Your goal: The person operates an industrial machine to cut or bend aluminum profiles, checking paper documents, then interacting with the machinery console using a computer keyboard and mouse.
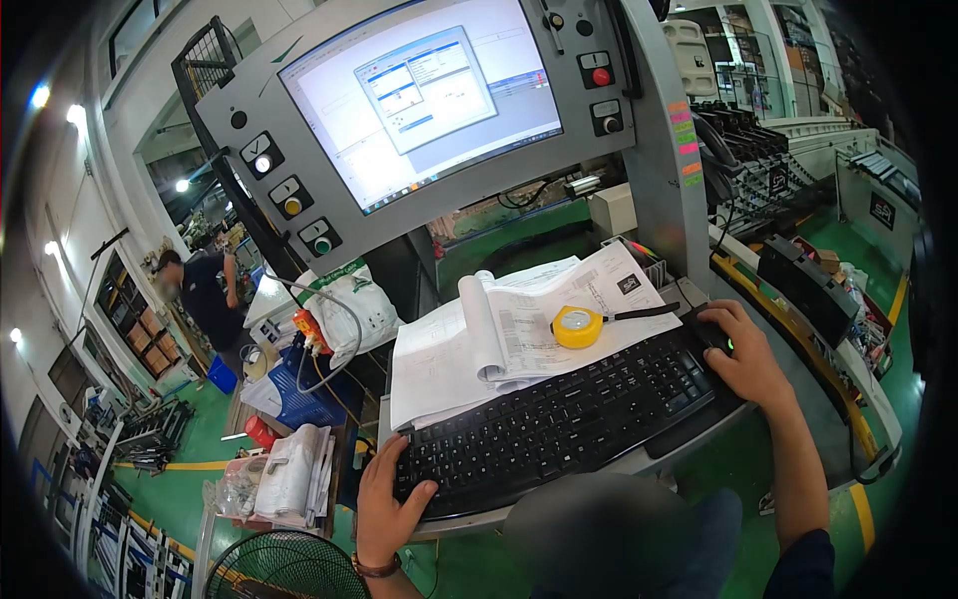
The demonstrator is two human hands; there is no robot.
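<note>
My left hand (387, 499) rests at the left end of the black keyboard (539, 429), thumb and fingers apart, holding nothing. At the keyboard's right end, my right hand (743, 351) lies over a dark mouse (711, 334) with a green light, its fingers curved on it. Behind the keyboard are printed papers (439, 359), one sheet rolled back. A yellow tape measure (577, 326) with a black strap sits on them. Above, a lit monitor (429, 90) shows an open window.
Buttons line both sides of the monitor panel (349, 215). A white bag (354, 304) and blue basket (304, 394) stand left, above a fan (284, 569). Another person (210, 295) stands farther back left. Machinery (758, 160) is at the right.
</note>
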